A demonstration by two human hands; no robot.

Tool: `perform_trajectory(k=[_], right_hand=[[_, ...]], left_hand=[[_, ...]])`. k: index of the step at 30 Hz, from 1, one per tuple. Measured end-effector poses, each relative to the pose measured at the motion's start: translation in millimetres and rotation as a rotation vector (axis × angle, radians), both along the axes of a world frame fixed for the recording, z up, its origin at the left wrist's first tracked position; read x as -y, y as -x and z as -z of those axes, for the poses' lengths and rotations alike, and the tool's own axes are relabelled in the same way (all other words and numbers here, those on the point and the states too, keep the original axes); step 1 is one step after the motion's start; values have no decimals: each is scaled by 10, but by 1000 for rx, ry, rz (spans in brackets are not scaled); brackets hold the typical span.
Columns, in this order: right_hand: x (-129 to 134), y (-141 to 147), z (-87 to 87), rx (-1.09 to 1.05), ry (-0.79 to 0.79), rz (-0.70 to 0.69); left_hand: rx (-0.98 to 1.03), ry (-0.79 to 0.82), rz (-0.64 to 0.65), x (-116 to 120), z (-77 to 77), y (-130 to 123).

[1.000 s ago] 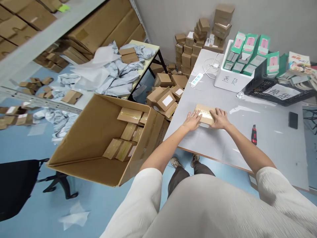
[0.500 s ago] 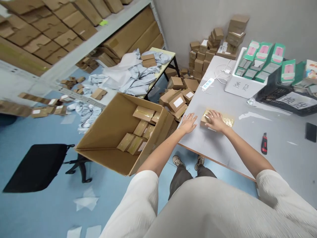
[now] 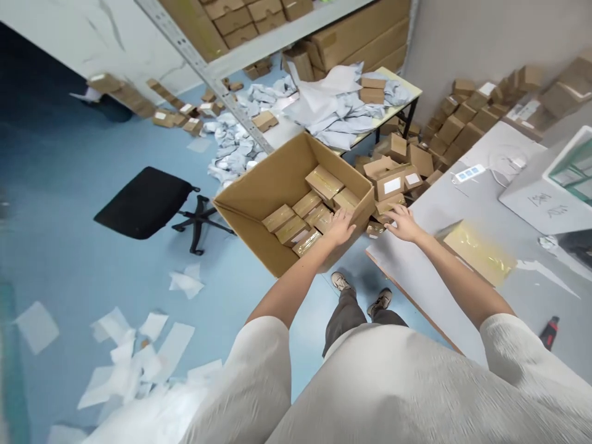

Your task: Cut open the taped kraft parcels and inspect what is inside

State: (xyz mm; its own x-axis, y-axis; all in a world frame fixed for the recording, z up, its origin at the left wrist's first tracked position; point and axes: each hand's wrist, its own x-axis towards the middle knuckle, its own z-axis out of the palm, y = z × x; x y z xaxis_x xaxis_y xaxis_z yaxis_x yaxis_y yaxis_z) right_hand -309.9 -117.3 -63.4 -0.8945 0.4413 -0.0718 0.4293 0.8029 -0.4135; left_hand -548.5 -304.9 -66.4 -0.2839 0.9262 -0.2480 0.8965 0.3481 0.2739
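Note:
A large open cardboard carton (image 3: 250, 209) stands to my left, holding several small taped boxes (image 3: 324, 182). Over its near right edge is my left hand (image 3: 341, 228), fingers loosely stretched towards the taped boxes; I cannot tell whether it touches one. My right hand (image 3: 403, 223) hovers by the table's corner with its fingers apart and nothing in them. On the grey table (image 3: 416, 265), beyond my right forearm, lies one brown box with shiny tape (image 3: 481, 250).
A red and black box cutter (image 3: 549, 333) and a white power strip (image 3: 469, 174) lie on the table. Small open boxes (image 3: 393, 179) are heaped beside the carton. A black office chair (image 3: 145, 203) stands left, near papers (image 3: 134, 357) scattered on the floor.
Both hands have left the tabletop side: my right hand has let go of the taped box, and my left hand has moved over the carton. The view has turned left.

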Motion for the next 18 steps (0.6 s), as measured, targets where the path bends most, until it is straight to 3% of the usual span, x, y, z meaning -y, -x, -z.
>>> perform_trajectory(k=[5, 10, 14, 18], right_hand=[[111, 893, 43, 1, 15, -106], [263, 1732, 273, 57, 52, -163], [442, 2296, 462, 180, 75, -193], [558, 2744, 609, 309, 72, -233]], left_hand=[[62, 60, -175, 484, 311, 721], [121, 108, -276, 892, 647, 1333], [186, 155, -334, 1109, 847, 1672], [266, 183, -410, 1242, 1026, 1833]])
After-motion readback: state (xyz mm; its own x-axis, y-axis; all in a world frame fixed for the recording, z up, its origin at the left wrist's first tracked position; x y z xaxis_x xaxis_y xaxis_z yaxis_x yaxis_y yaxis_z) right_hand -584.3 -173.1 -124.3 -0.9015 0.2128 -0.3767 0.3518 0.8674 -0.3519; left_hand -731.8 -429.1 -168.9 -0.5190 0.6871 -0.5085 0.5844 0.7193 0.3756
